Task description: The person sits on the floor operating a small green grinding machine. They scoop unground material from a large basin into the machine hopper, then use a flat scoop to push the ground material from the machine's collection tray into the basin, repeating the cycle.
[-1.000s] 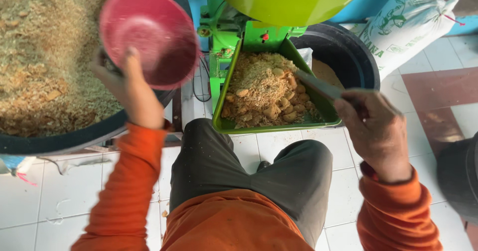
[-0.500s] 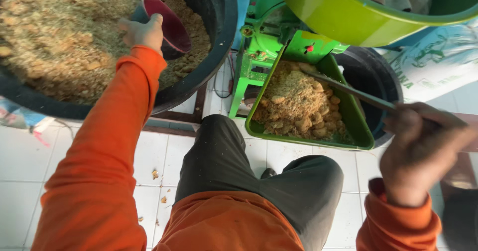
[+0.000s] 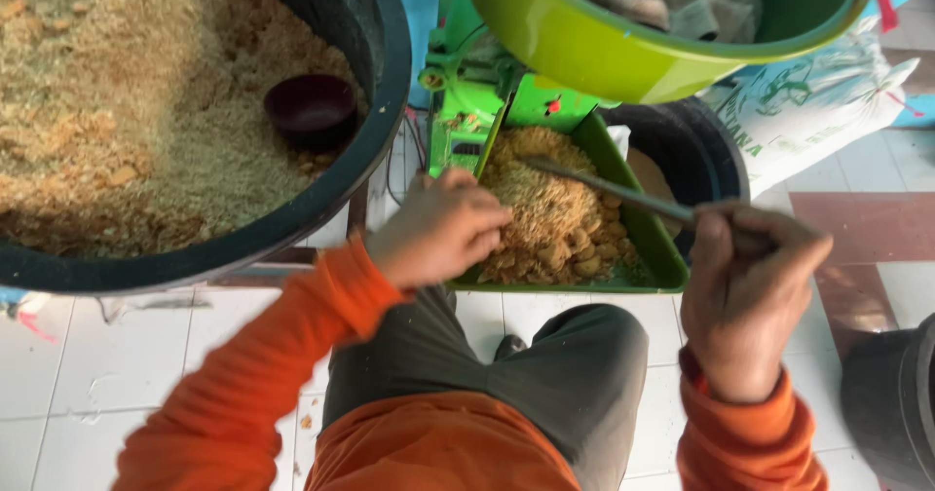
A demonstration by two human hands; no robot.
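Both of my hands are over the green tray (image 3: pixel 648 243) between my knees. Left hand (image 3: pixel 440 230) rests at the tray's near left corner, fingers curled loosely, holding nothing; right hand (image 3: pixel 748 291) is closed around the handle of a long metal spoon (image 3: pixel 609 187), whose far end lies on the crumbly brown feed (image 3: pixel 545 213) in the tray.

White floor tiles (image 3: pixel 127 374) run under me, with a reddish tile patch at the far right. At the left a big black tub (image 3: pixel 375 111) sits on a low stand, heaped with the same pale brown meal. Next comes the green machine (image 3: pixel 467 92) that the tray slopes out of, then a lime-green basin (image 3: pixel 604 48) above it, a black bucket (image 3: pixel 706 145) behind the tray, and a white printed sack (image 3: pixel 828 92) at the right.

Half a second ago my left hand was out in the tub holding the small red bowl (image 3: pixel 312 109); now the bowl lies alone in the meal and the hand has come back to the tray.

Count: one tub, one bowl, one tray, one spoon, one basin, one sack, two hands.
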